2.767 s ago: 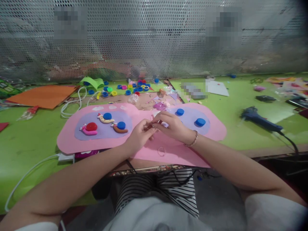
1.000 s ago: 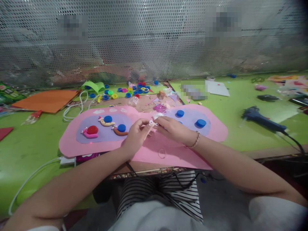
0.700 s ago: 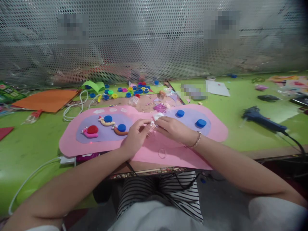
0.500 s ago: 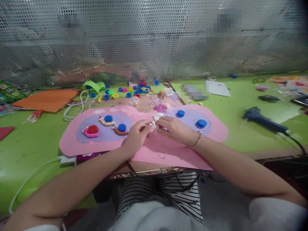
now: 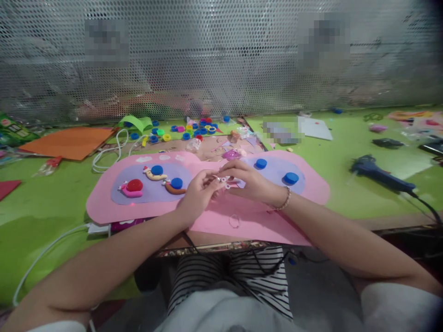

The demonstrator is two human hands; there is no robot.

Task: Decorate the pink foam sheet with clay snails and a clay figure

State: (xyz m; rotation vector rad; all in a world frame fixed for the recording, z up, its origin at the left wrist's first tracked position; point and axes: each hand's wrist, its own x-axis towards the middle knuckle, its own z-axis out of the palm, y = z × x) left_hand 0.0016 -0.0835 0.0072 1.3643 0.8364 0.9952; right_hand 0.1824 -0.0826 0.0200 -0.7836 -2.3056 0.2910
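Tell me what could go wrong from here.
The small pale piece is pinched in the left hand, with the right hand close by; it might slip and drop onto the pink sheet.

The glue gun lies loose on the green table; a tug on its black cord could drag it.

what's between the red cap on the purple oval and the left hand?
Head view: a brown clay strip with a blue cap lies between the red cap and the left hand. The cream strip sits farther back.
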